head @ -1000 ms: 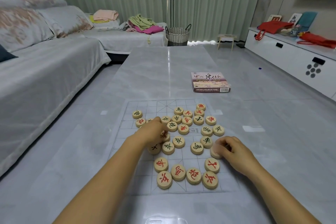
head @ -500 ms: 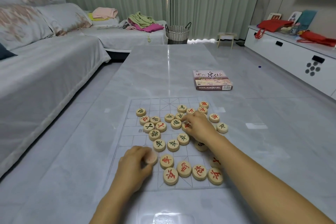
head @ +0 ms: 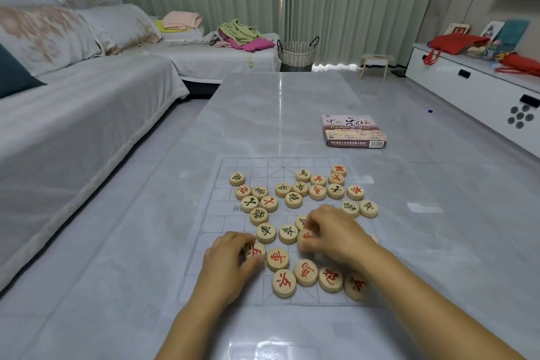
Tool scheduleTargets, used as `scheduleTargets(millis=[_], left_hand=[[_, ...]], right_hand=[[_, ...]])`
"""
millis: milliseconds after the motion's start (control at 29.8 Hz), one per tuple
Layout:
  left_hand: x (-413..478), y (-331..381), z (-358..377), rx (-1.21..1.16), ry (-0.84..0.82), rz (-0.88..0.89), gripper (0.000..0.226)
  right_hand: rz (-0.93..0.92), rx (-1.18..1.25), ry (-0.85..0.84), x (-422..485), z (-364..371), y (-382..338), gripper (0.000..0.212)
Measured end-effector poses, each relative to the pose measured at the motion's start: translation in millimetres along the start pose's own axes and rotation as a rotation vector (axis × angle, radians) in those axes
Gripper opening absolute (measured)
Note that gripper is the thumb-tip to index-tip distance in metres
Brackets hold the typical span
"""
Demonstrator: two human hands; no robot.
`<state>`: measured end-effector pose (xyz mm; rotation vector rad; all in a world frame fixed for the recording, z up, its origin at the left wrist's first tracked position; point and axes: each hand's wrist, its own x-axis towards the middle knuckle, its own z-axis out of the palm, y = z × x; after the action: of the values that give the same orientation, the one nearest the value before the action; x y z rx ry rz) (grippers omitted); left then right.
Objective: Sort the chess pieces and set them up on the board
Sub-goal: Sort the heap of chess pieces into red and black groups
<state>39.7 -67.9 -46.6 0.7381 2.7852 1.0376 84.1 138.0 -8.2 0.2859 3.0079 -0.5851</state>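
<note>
Pinching left grip point(head: 230, 260), right grip point(head: 336, 238): red pieces point(head: 257, 250)

Left hand point(head: 230, 260): bare, back and fingers uncovered.
Right hand point(head: 333, 235): bare as well, fingertips slightly blurred.
Left forearm point(head: 198, 321): bare from the wrist down to the bottom edge of the view.
Right forearm point(head: 423, 301): bare from the wrist to the bottom right corner.

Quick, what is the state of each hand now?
Left hand: grips a red-marked chess piece.
Right hand: pinches a second red-marked chess piece.
</note>
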Motion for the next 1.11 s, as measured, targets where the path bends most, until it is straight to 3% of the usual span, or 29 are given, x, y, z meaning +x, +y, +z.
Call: scheduleTargets(millis=[67,201,403,537,671,872,1007,1107], left_hand=[[4,6,2,-0.044,0.085,-0.012,0.032],[34,19,4,0.061,0.197,0.074,0.028],[92,29,8,0.418,0.041,0.050,0.030],[109,33,12,0.528,-0.042,-0.018,0.028],[112,34,10,0.442,-0.005,-0.048,0.027],[93,28,-6,0.094,0.126,-0.064,0.040],[63,7,-30,0.028,0.161,-0.111,0.041],[31,-14,-42,-0.016,0.095,-0.198,0.041]], right_hand=[[-0.004,-0.057,-0.010,-6,10,-1,0.034],[0.003,0.134,0.042,-6,13,6,0.035],[0.032,0.291,0.195,6,5,21,0.019],[0.107,0.136,0.290,37,-2,37,0.029],[0.143,-0.055,0.255,68,-3,38,0.038],[0.218,-0.184,0.260,90,-1,36,0.043],[0.207,0.096,0.305,72,-13,34,0.033],[0.145,0.289,0.195,27,-23,34,0.026]])
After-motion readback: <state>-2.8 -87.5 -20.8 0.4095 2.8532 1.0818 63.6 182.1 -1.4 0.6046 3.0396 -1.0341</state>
